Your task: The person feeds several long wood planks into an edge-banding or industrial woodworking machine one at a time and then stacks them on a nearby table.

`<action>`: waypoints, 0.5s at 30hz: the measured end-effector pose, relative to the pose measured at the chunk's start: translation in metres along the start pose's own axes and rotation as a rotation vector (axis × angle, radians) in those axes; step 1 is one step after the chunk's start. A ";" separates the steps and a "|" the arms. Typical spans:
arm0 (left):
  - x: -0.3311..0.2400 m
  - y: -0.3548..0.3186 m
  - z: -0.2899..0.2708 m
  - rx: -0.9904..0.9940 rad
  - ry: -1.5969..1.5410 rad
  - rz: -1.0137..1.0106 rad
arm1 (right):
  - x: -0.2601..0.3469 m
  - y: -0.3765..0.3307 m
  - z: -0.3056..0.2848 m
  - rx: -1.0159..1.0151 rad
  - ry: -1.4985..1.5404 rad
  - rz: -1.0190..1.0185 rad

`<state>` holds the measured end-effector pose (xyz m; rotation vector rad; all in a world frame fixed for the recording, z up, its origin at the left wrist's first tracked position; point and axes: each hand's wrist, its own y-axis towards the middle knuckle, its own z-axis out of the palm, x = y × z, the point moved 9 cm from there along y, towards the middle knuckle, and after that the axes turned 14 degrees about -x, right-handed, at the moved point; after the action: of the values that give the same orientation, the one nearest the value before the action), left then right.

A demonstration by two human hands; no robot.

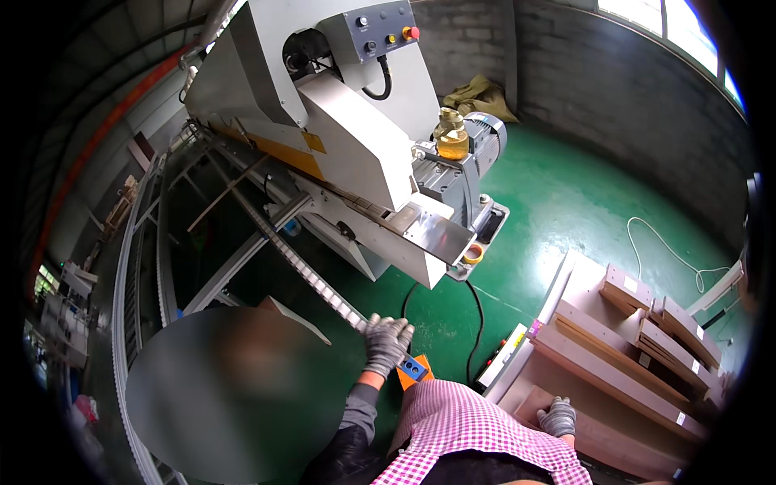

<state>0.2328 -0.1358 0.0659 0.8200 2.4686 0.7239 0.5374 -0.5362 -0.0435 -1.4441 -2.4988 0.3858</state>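
My left hand (386, 346), in a grey work glove, is closed over the near end of a narrow rail (311, 279) with a row of pale rollers. Just beyond that hand sits a blue block with two dark round holes (414, 369), above an orange piece (417, 381). On my right, my gloved right hand (558, 418) lies over a long brown board (602, 436), its fingers bent at the board's upper edge; the fingertips are partly hidden. More brown boards (606, 360) lie stacked around it.
Ahead stands a large white machine (356, 133) with a control box (372, 32), a motor (485, 137) and a jar of yellow liquid (453, 139). A black cable (480, 323) crosses the green floor. Another roller track (123, 323) runs along the left. A blurred patch hides the lower left.
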 end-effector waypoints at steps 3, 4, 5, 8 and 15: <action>-0.023 -0.013 -0.005 -0.015 -0.106 0.049 | -0.001 0.006 0.005 -0.061 -0.034 -0.034; -0.036 -0.006 -0.008 -0.039 -0.160 0.093 | -0.001 0.002 0.003 -0.053 -0.031 -0.034; -0.039 0.003 -0.012 -0.036 -0.164 0.099 | 0.002 0.001 -0.001 -0.044 -0.026 -0.030; -0.032 0.011 -0.013 -0.082 -0.237 0.167 | 0.004 0.003 -0.004 -0.144 -0.015 -0.072; 0.083 0.024 0.035 -0.079 -0.213 0.034 | 0.004 0.001 -0.004 -0.052 0.014 -0.051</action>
<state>0.2012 -0.0539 0.0336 0.8635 2.2278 0.7025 0.5378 -0.5321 -0.0399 -1.3934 -2.5471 0.3020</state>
